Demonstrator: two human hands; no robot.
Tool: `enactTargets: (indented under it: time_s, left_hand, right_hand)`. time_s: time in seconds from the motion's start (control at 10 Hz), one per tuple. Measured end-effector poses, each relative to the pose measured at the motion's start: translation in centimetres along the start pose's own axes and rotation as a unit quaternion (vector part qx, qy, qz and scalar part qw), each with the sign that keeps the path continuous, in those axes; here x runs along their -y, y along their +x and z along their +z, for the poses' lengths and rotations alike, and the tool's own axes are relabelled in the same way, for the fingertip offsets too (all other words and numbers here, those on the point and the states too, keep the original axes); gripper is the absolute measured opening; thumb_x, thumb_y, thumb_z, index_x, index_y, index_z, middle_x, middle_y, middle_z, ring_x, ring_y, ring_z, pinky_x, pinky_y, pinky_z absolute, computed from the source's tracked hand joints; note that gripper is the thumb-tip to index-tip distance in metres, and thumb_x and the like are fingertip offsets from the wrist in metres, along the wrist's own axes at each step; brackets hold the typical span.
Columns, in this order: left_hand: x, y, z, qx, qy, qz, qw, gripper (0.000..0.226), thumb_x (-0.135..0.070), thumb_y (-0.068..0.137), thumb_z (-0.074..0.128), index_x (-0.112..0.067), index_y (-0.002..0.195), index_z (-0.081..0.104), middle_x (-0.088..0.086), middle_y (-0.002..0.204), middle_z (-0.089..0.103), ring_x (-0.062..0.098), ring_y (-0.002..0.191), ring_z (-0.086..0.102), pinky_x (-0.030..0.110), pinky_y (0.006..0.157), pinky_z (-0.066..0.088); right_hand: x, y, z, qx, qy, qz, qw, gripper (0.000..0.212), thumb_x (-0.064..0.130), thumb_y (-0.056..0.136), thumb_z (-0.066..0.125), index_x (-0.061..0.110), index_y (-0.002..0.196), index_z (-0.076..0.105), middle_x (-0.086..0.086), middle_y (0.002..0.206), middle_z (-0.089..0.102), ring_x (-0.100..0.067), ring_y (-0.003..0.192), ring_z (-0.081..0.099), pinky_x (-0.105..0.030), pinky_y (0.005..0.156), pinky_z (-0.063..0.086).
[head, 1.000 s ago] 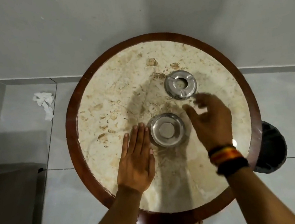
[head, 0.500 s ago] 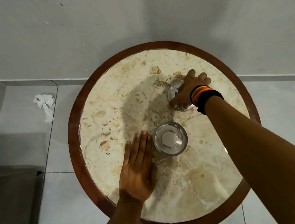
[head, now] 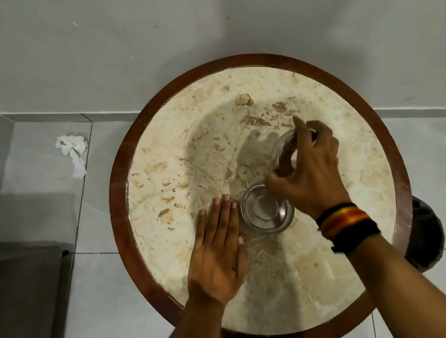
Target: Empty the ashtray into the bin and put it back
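Round marble bench (head: 159, 154) with a raised dark wood rim, tight against the wall; bin (head: 425, 234) is on the floor, tucked under the right edge, mostly hidden. Left hand (head: 215, 256) lies flat on the bench, grip released, fingertips just beside the ashtray bowl (head: 267, 210), which sits mid-bench and looks empty from here. Right hand (head: 309, 170) has its grip closed round the ashtray lid (head: 283, 149), tilted on edge just past the bowl; can't tell if it's clear of the surface. Both parts look like thin polished steel: light, stiff, slick. I'd pinch the lid by the rim and keep it level when seating it, since it could skate on marble. Open room left and near side; the wood rim should stop a slide. Crumpled tissue (head: 73, 152) on the floor, left.
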State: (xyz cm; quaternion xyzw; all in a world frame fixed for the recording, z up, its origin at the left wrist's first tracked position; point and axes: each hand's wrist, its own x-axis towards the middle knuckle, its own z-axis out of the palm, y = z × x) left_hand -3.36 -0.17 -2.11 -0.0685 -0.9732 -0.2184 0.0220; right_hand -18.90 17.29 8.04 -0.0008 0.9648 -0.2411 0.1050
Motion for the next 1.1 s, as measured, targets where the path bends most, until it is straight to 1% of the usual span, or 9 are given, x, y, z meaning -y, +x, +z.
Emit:
enactTargets:
  time_s: [0.1, 0.2, 0.3, 0.4, 0.7, 0.8, 0.9, 1.0, 1.1]
  left_hand:
    - [-0.1, 0.0, -0.4, -0.006, -0.013, 0.001, 1.000, 0.061, -0.025, 0.109, 0.035, -0.001, 0.165, 0.032, 0.016, 0.177, 0.031, 0.031, 0.168, 0.022, 0.060, 0.132, 0.030]
    - [0.0, 0.0, -0.6, 0.004, -0.009, 0.001, 1.000, 0.064, -0.025, 0.108, 0.043, -0.001, 0.166, 0.031, 0.016, 0.177, 0.029, 0.032, 0.168, 0.021, 0.062, 0.132, 0.029]
    - [0.0, 0.0, -0.5, 0.027, 0.002, 0.000, 1.000, 0.072, -0.025, 0.106, 0.056, -0.003, 0.167, 0.026, 0.015, 0.180, 0.022, 0.032, 0.169, 0.015, 0.060, 0.133, 0.025]
    - [0.2, -0.1, -0.4, 0.022, 0.010, 0.004, 1.000, 0.073, -0.024, 0.106, 0.057, -0.004, 0.168, 0.024, 0.014, 0.180, 0.021, 0.031, 0.170, 0.014, 0.059, 0.135, 0.024]
    - [0.0, -0.2, -0.2, 0.022, 0.073, -0.002, 0.997, 0.065, -0.031, 0.111, 0.033, -0.004, 0.169, 0.022, 0.014, 0.180, 0.020, 0.029, 0.169, 0.015, 0.055, 0.136, 0.024]
    - [-0.3, -0.2, -0.3, 0.028, 0.098, -0.002, 0.995, 0.066, -0.031, 0.110, 0.027, -0.003, 0.169, 0.021, 0.015, 0.180, 0.020, 0.031, 0.169, 0.017, 0.056, 0.134, 0.028]
    - [-0.6, 0.0, -0.7, 0.026, 0.081, -0.010, 0.996, 0.066, -0.028, 0.108, 0.027, -0.003, 0.168, 0.022, 0.018, 0.179, 0.022, 0.033, 0.168, 0.019, 0.057, 0.134, 0.027]
    - [-0.8, -0.4, -0.8, 0.008, 0.043, -0.030, 0.999, 0.065, -0.028, 0.109, 0.026, -0.004, 0.169, 0.020, 0.017, 0.179, 0.020, 0.032, 0.168, 0.016, 0.055, 0.137, 0.020]
    - [-0.9, -0.2, -1.2, -0.026, 0.013, -0.059, 0.998, 0.063, -0.026, 0.111, 0.029, -0.006, 0.170, 0.017, 0.016, 0.181, 0.016, 0.029, 0.169, 0.008, 0.050, 0.139, 0.010]
  right_hand:
    - [1.7, -3.9, -0.4, 0.082, -0.039, -0.077, 0.993, 0.111, 0.065, 0.070, 0.062, 0.019, 0.160, 0.016, -0.005, 0.153, 0.026, -0.029, 0.142, 0.025, -0.049, 0.117, 0.036]
    - [2.6, -5.7, 0.8, 0.124, -0.075, -0.103, 0.984, 0.115, 0.062, 0.071, 0.069, 0.016, 0.161, 0.014, -0.008, 0.155, 0.027, -0.026, 0.144, 0.023, -0.043, 0.120, 0.031]
    - [2.6, -6.1, 2.0, 0.129, -0.091, -0.101, 0.982, 0.113, 0.054, 0.071, 0.074, 0.015, 0.161, 0.016, -0.009, 0.157, 0.027, -0.028, 0.146, 0.023, -0.040, 0.121, 0.028]
    - [2.5, -6.2, 2.8, 0.124, -0.107, -0.094, 0.982, 0.113, 0.056, 0.071, 0.074, 0.013, 0.160, 0.019, -0.010, 0.157, 0.027, -0.029, 0.147, 0.023, -0.041, 0.122, 0.026]
    - [1.6, -6.1, 3.8, 0.115, -0.085, -0.100, 0.985, 0.108, 0.054, 0.074, 0.072, 0.011, 0.159, 0.023, -0.009, 0.154, 0.031, -0.027, 0.144, 0.028, -0.040, 0.122, 0.028]
    - [1.2, -6.2, 3.9, 0.126, -0.063, -0.101, 0.985, 0.109, 0.059, 0.079, 0.069, 0.014, 0.162, 0.015, -0.008, 0.162, 0.023, -0.027, 0.152, 0.018, -0.044, 0.125, 0.021]
    - [1.1, -5.8, 4.2, 0.054, -0.028, -0.101, 0.993, 0.094, 0.061, 0.093, 0.054, 0.015, 0.163, 0.011, -0.009, 0.169, 0.008, -0.027, 0.157, 0.005, -0.052, 0.126, 0.009]
    - [1.6, -5.0, 4.7, -0.065, -0.022, -0.093, 0.993, 0.077, 0.050, 0.104, 0.043, 0.010, 0.163, 0.013, -0.013, 0.170, 0.004, -0.029, 0.158, 0.003, -0.053, 0.126, 0.007]
    - [2.4, -4.8, 5.6, -0.113, -0.068, -0.109, 0.985, 0.073, 0.046, 0.106, 0.039, 0.007, 0.162, 0.015, -0.017, 0.169, 0.004, -0.032, 0.157, 0.003, -0.056, 0.125, 0.008]
